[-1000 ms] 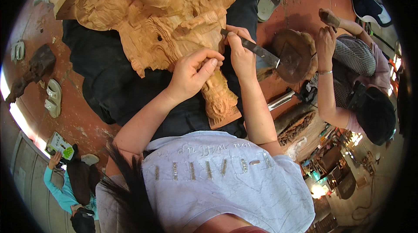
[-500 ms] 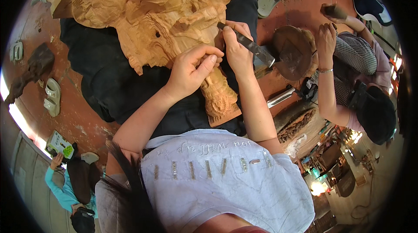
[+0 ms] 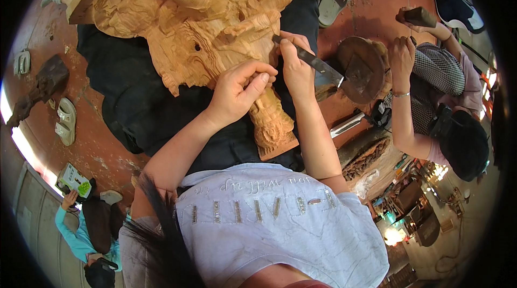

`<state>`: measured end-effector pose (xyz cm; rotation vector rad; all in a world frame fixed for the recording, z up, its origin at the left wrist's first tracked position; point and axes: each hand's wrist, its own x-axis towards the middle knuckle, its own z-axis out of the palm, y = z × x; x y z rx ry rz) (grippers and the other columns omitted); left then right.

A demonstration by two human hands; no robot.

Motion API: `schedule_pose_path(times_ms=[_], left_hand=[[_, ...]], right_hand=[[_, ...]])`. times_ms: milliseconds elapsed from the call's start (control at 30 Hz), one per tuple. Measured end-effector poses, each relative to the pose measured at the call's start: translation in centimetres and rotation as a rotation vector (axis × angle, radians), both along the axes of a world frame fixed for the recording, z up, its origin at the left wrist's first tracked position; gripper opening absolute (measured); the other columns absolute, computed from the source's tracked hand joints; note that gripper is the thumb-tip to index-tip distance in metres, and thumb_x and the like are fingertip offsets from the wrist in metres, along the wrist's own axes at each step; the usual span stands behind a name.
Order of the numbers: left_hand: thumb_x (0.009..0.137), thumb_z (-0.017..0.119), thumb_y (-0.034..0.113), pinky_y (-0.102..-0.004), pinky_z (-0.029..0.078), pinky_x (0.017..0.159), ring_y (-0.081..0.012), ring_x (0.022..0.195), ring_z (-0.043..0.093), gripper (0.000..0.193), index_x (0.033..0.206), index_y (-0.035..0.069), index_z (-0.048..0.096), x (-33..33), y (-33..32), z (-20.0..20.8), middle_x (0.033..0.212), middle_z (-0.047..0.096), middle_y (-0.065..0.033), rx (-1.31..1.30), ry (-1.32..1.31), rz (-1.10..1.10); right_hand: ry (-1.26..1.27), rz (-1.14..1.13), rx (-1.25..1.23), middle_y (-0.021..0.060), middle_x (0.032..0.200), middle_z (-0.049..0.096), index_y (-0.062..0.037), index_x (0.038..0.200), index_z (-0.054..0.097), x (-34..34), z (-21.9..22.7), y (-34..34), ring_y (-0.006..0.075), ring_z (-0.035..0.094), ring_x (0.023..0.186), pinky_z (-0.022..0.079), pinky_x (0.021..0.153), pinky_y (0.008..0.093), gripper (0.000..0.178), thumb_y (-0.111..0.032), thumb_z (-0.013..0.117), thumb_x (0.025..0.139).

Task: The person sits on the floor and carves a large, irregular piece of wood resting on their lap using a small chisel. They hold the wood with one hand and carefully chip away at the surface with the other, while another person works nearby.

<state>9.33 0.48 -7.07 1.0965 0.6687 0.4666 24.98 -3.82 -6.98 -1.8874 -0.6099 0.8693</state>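
Note:
A large wood carving (image 3: 231, 29) with deep folds and ridges lies over dark cloth in front of me. Its narrow carved end (image 3: 273, 132) points toward my body. My right hand (image 3: 297, 67) is closed on a flat dark steel blade (image 3: 318, 65), thumb along its side. One end of this blade rests at the carving's edge; the other sticks out to the lower right. Just left of it, my left hand (image 3: 237, 91) is closed against the carving's narrow part, fingers curled and thumb folded in. Whatever those fingers may hold is hidden.
Dark cloth (image 3: 124, 88) spreads beneath the carving. To the right stand a round wooden block (image 3: 362, 70) and a loose blade (image 3: 347, 125). A co-worker there holds a wooden mallet (image 3: 420, 17). Sandals (image 3: 65, 121) and a dark wood piece (image 3: 46, 86) lie left; another person sits lower left.
My right hand and the steel blade have shifted slightly down and right. My left hand keeps its curled pose. The co-worker's mallet has changed its tilt.

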Motion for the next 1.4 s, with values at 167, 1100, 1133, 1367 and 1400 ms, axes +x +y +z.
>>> schedule_pose_path(times_ms=[167, 1100, 1133, 1367, 1400], left_hand=[[0.1, 0.057, 0.011, -0.0239, 0.05, 0.068, -0.0081, 0.075, 0.063, 0.015, 0.108, 0.002, 0.066, -0.1, 0.0, -0.1, 0.087, 0.068, -0.0041, -0.012, 0.023, -0.011], [0.101, 0.055, 0.011, -0.0226, 0.05, 0.07, -0.0082, 0.077, 0.063, 0.016, 0.108, 0.002, 0.066, 0.0, 0.1, 0.0, 0.089, 0.067, -0.004, -0.03, 0.003, -0.009], [0.101, 0.055, 0.011, -0.0225, 0.051, 0.07, -0.0086, 0.078, 0.063, 0.016, 0.108, 0.002, 0.066, 0.0, 0.2, 0.1, 0.089, 0.067, -0.0039, -0.033, -0.003, -0.014], [0.099, 0.055, 0.011, -0.0266, 0.05, 0.079, -0.0124, 0.09, 0.063, 0.017, 0.109, 0.001, 0.066, 0.3, 1.0, 3.5, 0.096, 0.066, -0.006, -0.016, -0.096, -0.083], [0.098, 0.055, 0.011, -0.0285, 0.049, 0.084, -0.014, 0.096, 0.062, 0.019, 0.109, 0.001, 0.066, 0.0, 2.0, 6.5, 0.1, 0.065, -0.0072, 0.021, -0.14, -0.199]], right_hand=[[-0.068, 0.009, 0.024, 0.0166, 0.106, 0.059, 0.0054, 0.091, 0.067, -0.4, -0.5, 0.1, 0.0246, 0.059, 0.097, 0.048, 0.084, 0.0344, 0.02, -0.012, 0.059, 0.092], [0.189, -0.053, 0.051, 0.0109, 0.097, 0.06, 0.0065, 0.098, 0.068, 0.7, -0.6, -0.1, 0.0165, 0.062, 0.082, 0.05, 0.072, 0.0306, 0.022, -0.013, 0.06, 0.094], [0.157, -0.054, 0.049, 0.0107, 0.097, 0.06, 0.0065, 0.098, 0.068, 0.8, -0.9, -0.1, 0.0163, 0.062, 0.082, 0.05, 0.072, 0.0306, 0.022, -0.013, 0.06, 0.094], [0.28, -0.128, 0.055, 0.0072, 0.086, 0.062, 0.0067, 0.095, 0.069, 1.4, -1.9, -1.1, 0.0145, 0.058, 0.076, 0.048, 0.072, 0.0284, 0.025, -0.013, 0.055, 0.09], [0.409, -0.215, 0.013, 0.007, 0.086, 0.065, 0.0059, 0.093, 0.069, 1.9, -3.0, -2.1, 0.0147, 0.059, 0.077, 0.049, 0.074, 0.027, 0.024, -0.013, 0.053, 0.09]])
